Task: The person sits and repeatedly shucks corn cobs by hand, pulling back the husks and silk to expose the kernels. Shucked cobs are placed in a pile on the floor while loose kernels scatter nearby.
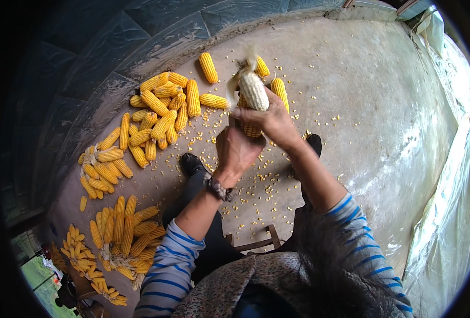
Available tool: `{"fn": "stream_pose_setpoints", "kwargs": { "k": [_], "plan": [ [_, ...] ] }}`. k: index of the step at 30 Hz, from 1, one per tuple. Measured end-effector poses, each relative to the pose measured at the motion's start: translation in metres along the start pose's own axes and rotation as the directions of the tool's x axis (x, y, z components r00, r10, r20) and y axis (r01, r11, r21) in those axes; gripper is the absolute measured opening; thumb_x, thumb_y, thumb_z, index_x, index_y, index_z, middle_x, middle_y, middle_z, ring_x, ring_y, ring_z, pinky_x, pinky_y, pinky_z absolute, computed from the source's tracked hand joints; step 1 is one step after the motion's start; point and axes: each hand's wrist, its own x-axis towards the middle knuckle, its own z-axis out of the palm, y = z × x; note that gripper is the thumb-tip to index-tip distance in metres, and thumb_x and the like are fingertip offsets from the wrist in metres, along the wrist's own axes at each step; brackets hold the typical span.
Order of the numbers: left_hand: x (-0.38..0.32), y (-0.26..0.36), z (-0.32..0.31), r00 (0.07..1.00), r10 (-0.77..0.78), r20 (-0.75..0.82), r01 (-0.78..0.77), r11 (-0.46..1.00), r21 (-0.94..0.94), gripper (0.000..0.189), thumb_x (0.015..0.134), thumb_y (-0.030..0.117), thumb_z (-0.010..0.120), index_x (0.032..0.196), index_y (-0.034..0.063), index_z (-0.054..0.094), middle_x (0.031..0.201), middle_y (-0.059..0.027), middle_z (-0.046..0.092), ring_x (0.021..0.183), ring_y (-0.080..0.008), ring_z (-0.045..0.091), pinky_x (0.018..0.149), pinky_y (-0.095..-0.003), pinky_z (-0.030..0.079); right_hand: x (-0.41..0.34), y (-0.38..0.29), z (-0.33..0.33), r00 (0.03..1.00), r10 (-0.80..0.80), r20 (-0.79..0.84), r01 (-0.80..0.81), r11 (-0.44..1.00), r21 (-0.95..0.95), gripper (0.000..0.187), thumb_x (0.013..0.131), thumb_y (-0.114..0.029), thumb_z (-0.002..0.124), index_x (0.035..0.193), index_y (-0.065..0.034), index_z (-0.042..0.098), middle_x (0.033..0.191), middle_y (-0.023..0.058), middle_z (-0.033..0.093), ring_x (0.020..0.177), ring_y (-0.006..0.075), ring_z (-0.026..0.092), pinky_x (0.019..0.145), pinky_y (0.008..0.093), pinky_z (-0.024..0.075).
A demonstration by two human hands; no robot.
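Observation:
Both hands are raised over the floor between the feet. My right hand grips corn: a pale, whitish ear with dry husk at its far end, and a yellow corn cob under it. My left hand is closed at the near end of the yellow cob, its fingers mostly hidden; whether it holds anything else I cannot tell. Just past the hands lie loose yellow cobs, one to the right and another to the left. Kernels are scattered on the concrete below.
A heap of yellow cobs lies left, by a dark tiled wall. Husk-tied bundles and more corn lie nearer. A wooden stool is under me. Plastic sheeting hangs at right.

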Motion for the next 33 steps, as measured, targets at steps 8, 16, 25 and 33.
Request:
{"fn": "stream_pose_setpoints", "kwargs": {
  "k": [8, 16, 25, 33],
  "plan": [
    [-0.009, 0.000, -0.013, 0.864, -0.017, 0.502, 0.445, 0.492, -0.748, 0.031, 0.072, 0.016, 0.069, 0.096, -0.0016, 0.061, 0.079, -0.0074, 0.063, 0.064, -0.0183, 0.063, 0.058, -0.0305, 0.053, 0.005, 0.020, -0.005, 0.975, -0.062, -0.213, 0.062, 0.998, -0.008, 0.028, 0.081, -0.016, 0.072, 0.104, -0.0023, 0.063, 0.086, 0.0053, 0.066, 0.077, 0.0108, 0.060, 0.073, 0.0296, 0.0512],
    [-0.001, -0.004, -0.020, 0.892, -0.005, 0.451, 0.389, 0.514, -0.764, 0.045, 0.071, 0.013, 0.071, 0.111, 0.0009, 0.055, 0.090, -0.0046, 0.063, 0.084, -0.0169, 0.064, 0.063, -0.0316, 0.055, 0.006, -0.021, -0.034, 0.955, 0.277, 0.104, -0.294, 0.926, 0.237, 0.049, 0.080, -0.023, 0.077, 0.117, -0.0004, 0.055, 0.095, 0.0042, 0.063, 0.083, 0.0124, 0.059, 0.074, 0.0294, 0.0492],
    [-0.009, 0.000, -0.009, 0.798, 0.039, 0.602, 0.569, 0.282, -0.773, 0.032, 0.069, 0.015, 0.068, 0.096, -0.0001, 0.058, 0.074, -0.0074, 0.062, 0.056, -0.0153, 0.058, 0.045, -0.0294, 0.048, 0.004, 0.026, -0.007, 0.950, -0.041, -0.309, 0.031, 0.999, -0.038, 0.032, 0.080, -0.021, 0.074, 0.101, 0.0003, 0.062, 0.082, 0.0073, 0.067, 0.073, 0.0134, 0.062, 0.068, 0.0312, 0.0514],
    [-0.009, 0.004, 0.009, 0.998, 0.048, 0.042, -0.046, 0.998, -0.050, 0.033, 0.068, 0.012, 0.070, 0.092, -0.0020, 0.053, 0.080, -0.0077, 0.065, 0.067, -0.0224, 0.063, 0.061, -0.0332, 0.050, 0.012, 0.006, -0.033, 0.967, 0.219, -0.133, -0.144, 0.892, 0.429, 0.041, 0.081, -0.028, 0.076, 0.103, 0.0025, 0.061, 0.085, 0.0091, 0.067, 0.070, 0.0155, 0.064, 0.057, 0.0291, 0.0496]
  ]
}}
